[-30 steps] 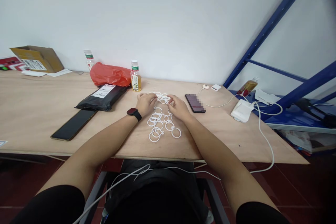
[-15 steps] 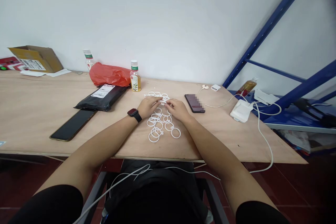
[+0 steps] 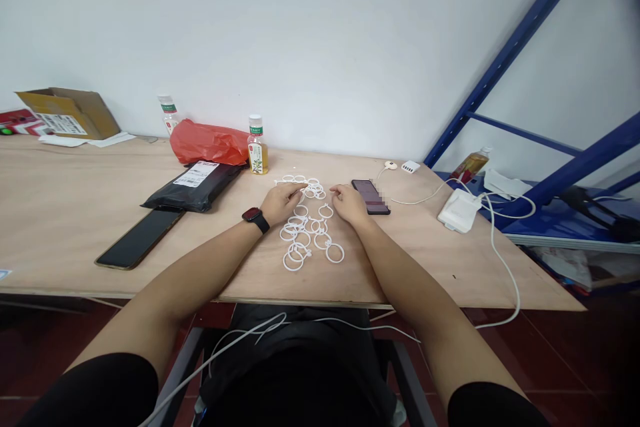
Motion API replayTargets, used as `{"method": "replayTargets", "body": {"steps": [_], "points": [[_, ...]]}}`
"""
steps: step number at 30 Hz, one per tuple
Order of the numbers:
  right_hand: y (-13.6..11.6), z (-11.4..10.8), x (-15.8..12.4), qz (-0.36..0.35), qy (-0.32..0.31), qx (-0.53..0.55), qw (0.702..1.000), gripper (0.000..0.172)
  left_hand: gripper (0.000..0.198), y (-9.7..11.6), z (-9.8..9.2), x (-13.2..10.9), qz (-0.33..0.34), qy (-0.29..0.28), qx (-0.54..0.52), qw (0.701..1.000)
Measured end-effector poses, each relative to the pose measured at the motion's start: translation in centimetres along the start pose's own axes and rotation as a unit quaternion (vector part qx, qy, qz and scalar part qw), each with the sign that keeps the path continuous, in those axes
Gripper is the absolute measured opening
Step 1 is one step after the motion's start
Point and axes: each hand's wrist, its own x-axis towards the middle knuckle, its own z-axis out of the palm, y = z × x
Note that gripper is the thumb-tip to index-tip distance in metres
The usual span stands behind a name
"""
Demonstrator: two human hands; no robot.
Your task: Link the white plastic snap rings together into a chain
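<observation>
Many thin white rings with small tabs lie on the wooden table between my hands. A loose cluster of rings (image 3: pixel 293 270) spreads nearer to me, and an upper group (image 3: pixel 314 197) runs in an overlapping row. My left hand (image 3: pixel 280 203), with a black watch on its wrist, rests at the left of that row. Its fingers are stretched out and the tips reach the upper rings. To the right, my right hand (image 3: pixel 349 203) is apart from the rings, its fingers bent and loosely parted with nothing visible in them. A single ring (image 3: pixel 325 216) lies just left of it.
A phone (image 3: pixel 367 196) lies right of my right hand. Leftward are a black parcel (image 3: pixel 197 185), a second phone (image 3: pixel 140 238), a red plastic bag (image 3: pixel 210 142) and a drink bottle (image 3: pixel 257 150). A white charger (image 3: pixel 460 211) with cables sits at the right edge.
My hands have come apart from the rings they were working on together. The right hand moved right, uncovering a single ring; the left stays beside the upper group with its fingers straighter.
</observation>
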Motion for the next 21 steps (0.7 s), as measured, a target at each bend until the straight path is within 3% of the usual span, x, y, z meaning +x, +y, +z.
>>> {"method": "replayTargets", "body": {"steps": [3, 12, 21], "points": [[0.8, 0.2, 0.1, -0.004, -0.031, -0.013, 0.999, 0.041, 0.032, 0.2, 0.0, 0.0, -0.008, -0.011, -0.007, 1.0], [-0.1, 0.9, 0.2, -0.118, -0.088, -0.029, 0.989, 0.06, 0.03, 0.4, 0.0, 0.1, -0.032, -0.014, -0.037, 0.999], [-0.5, 0.7, 0.1, -0.111, -0.107, -0.074, 0.985, 0.057, 0.034, 0.2, 0.0, 0.0, -0.024, -0.023, -0.041, 0.999]]}}
